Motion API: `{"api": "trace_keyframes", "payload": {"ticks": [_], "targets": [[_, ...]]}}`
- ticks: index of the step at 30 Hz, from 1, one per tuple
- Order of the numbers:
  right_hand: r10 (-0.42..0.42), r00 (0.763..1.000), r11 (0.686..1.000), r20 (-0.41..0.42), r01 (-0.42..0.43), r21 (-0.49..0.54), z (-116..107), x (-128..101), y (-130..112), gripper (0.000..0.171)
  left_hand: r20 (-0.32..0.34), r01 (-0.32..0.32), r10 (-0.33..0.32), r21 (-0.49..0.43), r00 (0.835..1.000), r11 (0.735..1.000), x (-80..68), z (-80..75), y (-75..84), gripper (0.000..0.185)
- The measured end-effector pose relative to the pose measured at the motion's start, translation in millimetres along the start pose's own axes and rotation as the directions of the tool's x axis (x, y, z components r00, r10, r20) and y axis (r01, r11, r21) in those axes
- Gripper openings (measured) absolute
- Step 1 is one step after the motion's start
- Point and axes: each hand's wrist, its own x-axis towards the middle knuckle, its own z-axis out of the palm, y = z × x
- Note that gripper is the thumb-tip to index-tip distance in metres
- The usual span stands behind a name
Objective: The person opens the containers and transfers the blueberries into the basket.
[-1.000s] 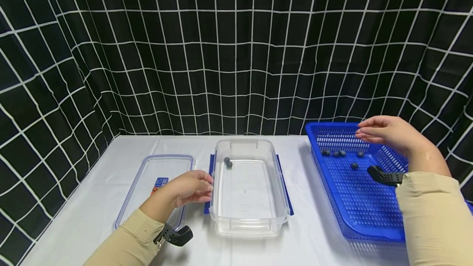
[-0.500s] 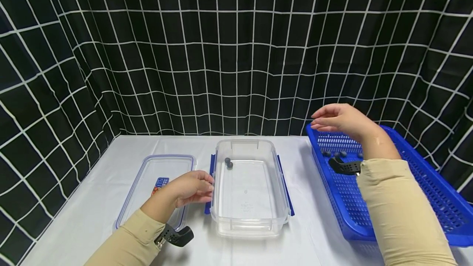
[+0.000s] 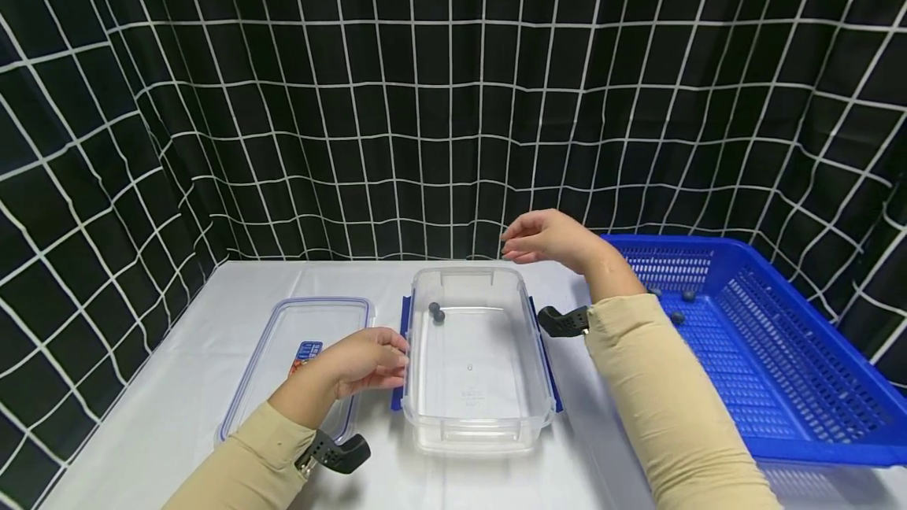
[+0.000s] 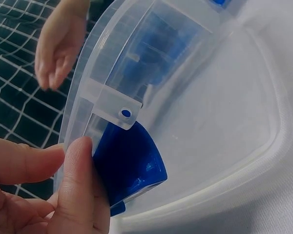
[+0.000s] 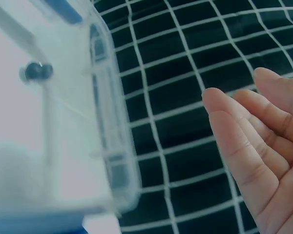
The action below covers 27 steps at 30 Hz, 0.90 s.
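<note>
A clear plastic container (image 3: 544, 384) stands open in the middle of the white table, with two small dark balls (image 3: 437, 312) near its far left corner. My left hand (image 3: 398, 360) pinches the container's left rim beside a blue latch (image 4: 132, 165), thumb and forefinger curled against the edge. My right hand (image 3: 512, 246) hovers above the container's far right corner, fingers stretched out to the left. The right wrist view shows straight fingers (image 5: 234, 126) over the container (image 5: 105, 126), and I cannot see whether anything sits at their tips.
The container's flat clear lid (image 3: 283, 321) lies on the table to the left of my left hand. A blue slotted basket (image 3: 779, 384) with a few dark balls (image 3: 676, 318) stands at the right. A black grid-patterned curtain closes off the back and sides.
My right hand has travelled left from above the blue basket to above the container's far right corner. The left hand and the two balls in the container have stayed put.
</note>
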Motion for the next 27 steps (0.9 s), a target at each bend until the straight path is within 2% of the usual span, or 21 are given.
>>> {"api": "trace_keyframes", "payload": {"ticks": [8,13,18,27], "targets": [[0.022,0.999,0.997,0.038,-0.025,0.071,48,30,7,0.017,0.048,-0.024,0.025,-0.035,0.999,0.999,-0.9,-2.2,-3.3,0.018],[0.046,0.998,0.994,0.037,-0.049,0.098,71,45,8,0.015,0.049,-0.019,0.020,-0.029,0.999,0.999,0.1,-2.3,-3.4,0.023],[0.091,0.996,0.992,0.013,-0.092,0.081,87,55,5,0.015,0.049,-0.013,0.014,-0.026,0.999,1.000,-0.2,-3.5,-1.3,0.023],[0.178,0.983,0.978,0.045,-0.181,0.100,101,61,19,0.016,0.046,0.001,0.000,-0.022,0.999,1.000,-0.3,-3.8,0.6,0.019]]}}
